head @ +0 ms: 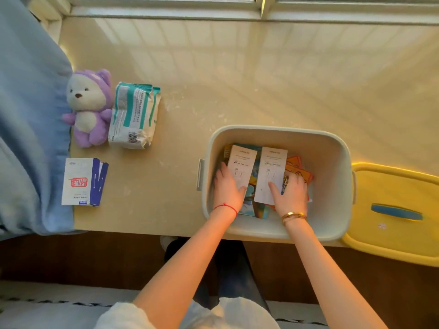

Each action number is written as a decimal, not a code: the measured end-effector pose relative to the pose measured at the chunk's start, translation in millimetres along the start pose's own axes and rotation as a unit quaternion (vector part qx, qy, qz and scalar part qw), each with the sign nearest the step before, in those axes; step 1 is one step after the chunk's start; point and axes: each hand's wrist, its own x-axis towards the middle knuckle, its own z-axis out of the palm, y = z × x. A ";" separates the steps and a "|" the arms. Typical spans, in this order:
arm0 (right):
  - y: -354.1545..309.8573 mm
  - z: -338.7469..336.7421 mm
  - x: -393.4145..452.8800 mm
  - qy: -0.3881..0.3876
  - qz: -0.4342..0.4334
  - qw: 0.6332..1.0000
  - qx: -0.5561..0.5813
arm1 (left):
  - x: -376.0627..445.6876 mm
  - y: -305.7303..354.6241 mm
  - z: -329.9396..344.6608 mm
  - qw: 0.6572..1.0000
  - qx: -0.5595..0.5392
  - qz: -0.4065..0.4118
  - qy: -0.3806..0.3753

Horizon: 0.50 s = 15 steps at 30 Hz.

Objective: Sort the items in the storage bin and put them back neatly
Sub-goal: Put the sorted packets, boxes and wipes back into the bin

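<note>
A white storage bin stands at the table's front edge. Inside lie two white slim boxes side by side, the left box and the right box, on top of colourful flat packets. My left hand rests on the left box's near end, thumb over its corner. My right hand presses on the right box's near end. Left on the table lie a purple plush bear, a white-and-teal wipes pack and a white-and-blue box.
The bin's yellow lid with a blue handle lies right of the bin, overhanging the table edge. A blue cloth covers the table's left end. A window frame runs along the back. Bare cream tabletop stretches behind the bin.
</note>
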 end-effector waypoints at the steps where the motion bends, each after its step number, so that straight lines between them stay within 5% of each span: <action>1: -2.3 -4.3 -4.9 0.023 -0.025 0.999 -0.003 | -4.8 1.2 -7.6 1.000 0.000 0.030 0.003; 9: -51.1 -26.4 -37.0 0.093 -0.205 0.974 -0.010 | -55.4 -12.8 -94.2 0.971 -0.018 0.215 0.099; 15: -112.5 -12.7 -67.6 0.078 -0.283 0.956 -0.018 | -58.2 -83.8 -159.4 0.961 -0.020 0.206 0.184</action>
